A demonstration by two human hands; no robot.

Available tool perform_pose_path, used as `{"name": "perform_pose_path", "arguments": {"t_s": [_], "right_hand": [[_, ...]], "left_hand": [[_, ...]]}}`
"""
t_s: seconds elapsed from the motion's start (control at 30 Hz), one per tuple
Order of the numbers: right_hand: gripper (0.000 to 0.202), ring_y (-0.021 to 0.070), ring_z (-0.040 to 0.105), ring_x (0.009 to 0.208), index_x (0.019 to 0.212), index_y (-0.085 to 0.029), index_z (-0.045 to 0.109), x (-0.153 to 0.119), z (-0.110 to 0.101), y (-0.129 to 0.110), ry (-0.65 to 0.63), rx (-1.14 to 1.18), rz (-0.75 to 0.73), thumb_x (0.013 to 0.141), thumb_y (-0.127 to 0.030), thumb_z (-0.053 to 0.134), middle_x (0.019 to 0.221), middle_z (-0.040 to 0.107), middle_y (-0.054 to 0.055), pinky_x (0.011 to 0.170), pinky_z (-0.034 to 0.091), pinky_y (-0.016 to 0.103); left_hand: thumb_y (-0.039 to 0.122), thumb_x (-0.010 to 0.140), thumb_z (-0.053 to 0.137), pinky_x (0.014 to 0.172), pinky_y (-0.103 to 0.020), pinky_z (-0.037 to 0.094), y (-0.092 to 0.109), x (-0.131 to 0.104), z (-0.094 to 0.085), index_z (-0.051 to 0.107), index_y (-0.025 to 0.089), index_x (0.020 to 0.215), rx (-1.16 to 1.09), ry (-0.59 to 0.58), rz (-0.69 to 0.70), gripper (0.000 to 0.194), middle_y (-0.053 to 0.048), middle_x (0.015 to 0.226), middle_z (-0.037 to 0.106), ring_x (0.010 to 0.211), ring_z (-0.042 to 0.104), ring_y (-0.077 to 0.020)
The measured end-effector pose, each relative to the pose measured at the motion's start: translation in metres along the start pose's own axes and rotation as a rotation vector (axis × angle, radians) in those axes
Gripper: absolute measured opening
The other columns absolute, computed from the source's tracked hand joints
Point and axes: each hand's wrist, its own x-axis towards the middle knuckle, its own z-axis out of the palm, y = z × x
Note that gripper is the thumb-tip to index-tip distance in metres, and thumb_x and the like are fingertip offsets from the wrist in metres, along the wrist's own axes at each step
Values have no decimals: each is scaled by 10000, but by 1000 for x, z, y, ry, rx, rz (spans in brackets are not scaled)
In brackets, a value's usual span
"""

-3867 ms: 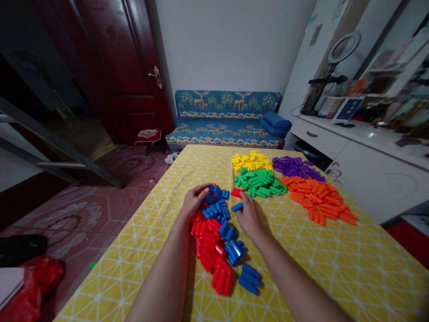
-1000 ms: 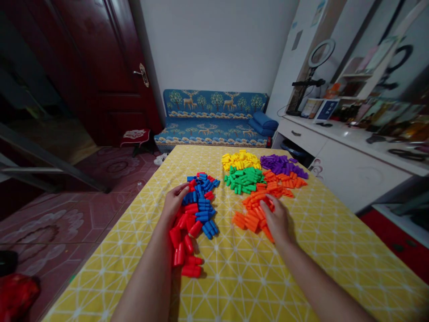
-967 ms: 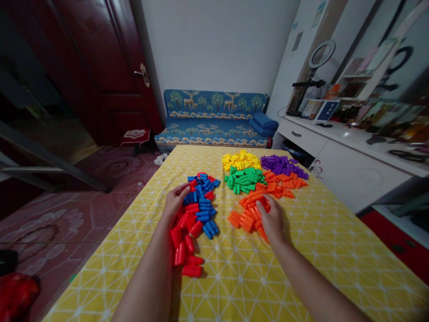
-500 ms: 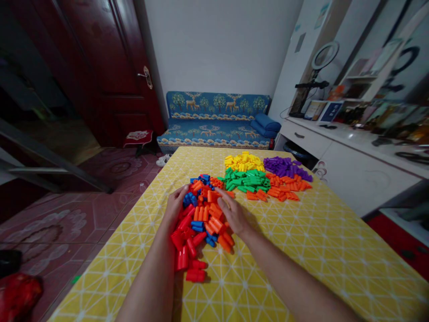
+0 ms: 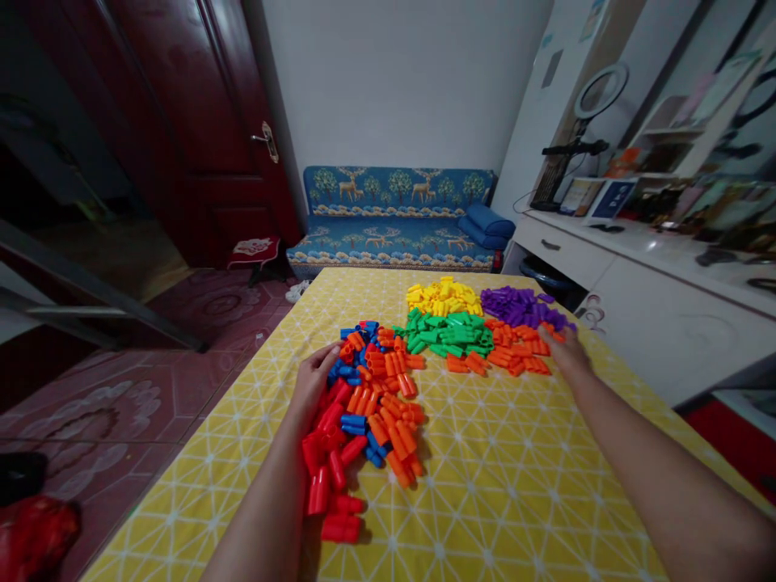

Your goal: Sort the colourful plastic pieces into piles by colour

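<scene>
My left hand (image 5: 316, 373) rests against the left side of a mixed pile of small plastic pieces, its fingers partly hidden. In that pile, orange pieces (image 5: 394, 428) lie at the right, blue pieces (image 5: 353, 424) in between and red pieces (image 5: 331, 440) at the left and front. Far to the right, my right hand (image 5: 567, 353) is at the right end of a second orange group (image 5: 515, 353), fingertips on or just above its pieces. A green heap (image 5: 449, 331), a yellow heap (image 5: 444, 297) and a purple heap (image 5: 521, 305) lie beside that group.
The heaps stand on a table with a yellow patterned cloth (image 5: 485, 485). Beyond it is a blue sofa (image 5: 388, 234). A white cabinet (image 5: 655, 299) stands at the right, a red stool (image 5: 255, 250) and a dark red door (image 5: 206, 121) at the left.
My right hand has moved from the mixed pile across to the right end of the separate orange group. My left hand stays at the mixed pile's left side. The view has shifted slightly.
</scene>
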Motion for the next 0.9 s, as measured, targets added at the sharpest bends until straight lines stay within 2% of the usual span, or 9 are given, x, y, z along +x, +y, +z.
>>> {"name": "perform_pose_path", "arguments": {"t_s": [0.1,0.2,0.3,0.4,0.5,0.57,0.63,0.77,0.9], "right_hand": [[587,308,623,969,1147,-148,645,-20,7,-8,6,5,100,716,-547,637,1066,679,168,870,462,443],[470,284,623,925,1045,-171,683,-50,14,-24,33,46,83,767,-530,565,1003,697,135,843,467,408],[482,273,621,909,988,-194,699,-82,18,-41,-11,116,-9,787,-596,526,960,708,101,833,469,382],[546,251,631,927,960,-183,705,-103,19,-62,-115,272,-191,824,-652,463,970,712,87,848,484,348],[608,243,600,1069,977,-162,705,-99,19,-83,-128,354,-372,880,-653,359,1109,672,118,975,448,354],[660,252,548,1175,1050,-150,694,-83,21,-96,-135,291,-416,900,-652,293,1201,629,144,1058,389,381],[680,264,520,1225,1135,-154,676,-63,28,-107,-218,198,-407,898,-661,290,1245,620,145,1088,358,413],[587,285,562,1194,1144,-229,701,-41,45,-123,-473,56,-389,834,-675,478,1216,673,80,1064,382,438],[530,348,494,1256,1062,-263,740,-58,55,-133,-578,-101,-368,717,-658,660,1252,655,71,1104,311,489]], "left_hand": [[565,725,700,1057,-430,418,-1,0,0,752,161,1065,1,-3,-2,531,-107,1153,725,1173,610,-333],[562,724,703,1063,-434,411,-1,1,0,751,156,1069,9,3,2,535,-110,1155,724,1178,605,-336],[566,723,699,1069,-437,404,-1,0,1,749,146,1068,13,2,9,546,-115,1160,721,1190,597,-338],[569,730,687,1067,-436,405,-1,-1,2,745,133,1071,11,-5,17,556,-125,1174,714,1190,597,-336],[561,737,681,1065,-428,406,0,-1,2,743,124,1073,14,0,26,554,-134,1167,715,1185,601,-331],[551,738,683,1060,-421,412,0,0,3,745,127,1067,11,0,32,540,-131,1157,720,1183,604,-329],[543,738,684,1054,-417,419,1,0,3,749,131,1052,4,1,38,521,-127,1153,722,1179,606,-328],[524,738,688,1051,-418,422,4,-1,3,749,126,1046,9,12,42,508,-132,1156,720,1181,605,-328],[506,736,690,1044,-407,428,5,-2,4,744,114,1059,6,18,43,510,-137,1163,717,1189,600,-325]]}}
